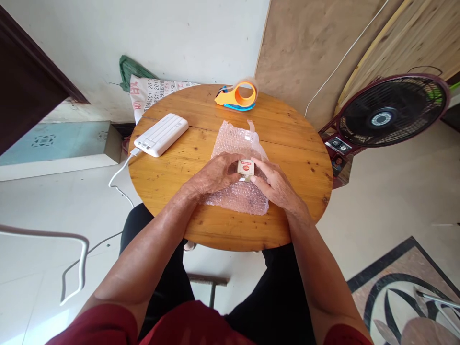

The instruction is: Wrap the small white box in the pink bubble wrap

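A small white box [246, 166] with red print on its top lies over the middle of a sheet of pinkish bubble wrap [239, 197]. My left hand [218, 173] grips the box's left side between thumb and fingers. From the right, the thumb and index finger of my right hand [273, 183] close on the opposite side. Just below the box a shiny strip shows between the thumbs; what it is I cannot tell. A clear strip of tape [250, 126] sticks up at the wrap's far edge.
An orange tape dispenser [235, 96] with blue parts stands at the round wooden table's [298, 143] far edge. On the left lies a white power bank [161, 134] with a cable [122, 168] hanging off. A fan [384, 115] stands right of the table.
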`<state>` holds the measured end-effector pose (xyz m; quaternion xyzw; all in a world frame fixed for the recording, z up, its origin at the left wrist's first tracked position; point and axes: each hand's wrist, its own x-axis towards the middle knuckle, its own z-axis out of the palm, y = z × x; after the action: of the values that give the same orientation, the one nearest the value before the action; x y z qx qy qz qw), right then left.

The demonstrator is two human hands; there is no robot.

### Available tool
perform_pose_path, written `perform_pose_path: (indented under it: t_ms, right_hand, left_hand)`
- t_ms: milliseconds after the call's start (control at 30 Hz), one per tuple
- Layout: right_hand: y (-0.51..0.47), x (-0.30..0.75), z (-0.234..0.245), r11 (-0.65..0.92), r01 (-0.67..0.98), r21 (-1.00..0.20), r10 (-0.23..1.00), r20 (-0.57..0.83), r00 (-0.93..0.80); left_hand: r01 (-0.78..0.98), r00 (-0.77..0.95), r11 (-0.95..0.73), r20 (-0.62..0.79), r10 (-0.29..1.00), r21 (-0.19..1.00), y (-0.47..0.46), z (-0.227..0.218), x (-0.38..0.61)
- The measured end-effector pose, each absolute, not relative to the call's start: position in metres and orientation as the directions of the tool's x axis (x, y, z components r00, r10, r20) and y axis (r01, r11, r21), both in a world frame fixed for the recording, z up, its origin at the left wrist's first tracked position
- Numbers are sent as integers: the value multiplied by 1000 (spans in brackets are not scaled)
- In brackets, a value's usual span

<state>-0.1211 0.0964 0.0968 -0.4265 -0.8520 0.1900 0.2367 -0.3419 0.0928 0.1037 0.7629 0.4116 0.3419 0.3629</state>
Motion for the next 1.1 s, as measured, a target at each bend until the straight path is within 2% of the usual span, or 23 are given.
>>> perform_pose_path:
  t_ms: [333, 767, 1100]
  right_hand:
    - [95, -122, 102, 530, 612, -588, 830, 209, -517]
    - [94, -123, 101, 544, 626, -558, 825, 223, -519]
    - [93, -122, 104, 533, 618, -577, 826, 199, -527]
  left_hand:
    - [381, 433, -394, 215, 875, 837, 93, 105, -342]
    - [413, 434, -428, 240, 869, 804, 92, 107, -342]
    - [329, 443, -407, 242, 863, 852, 92, 106, -341]
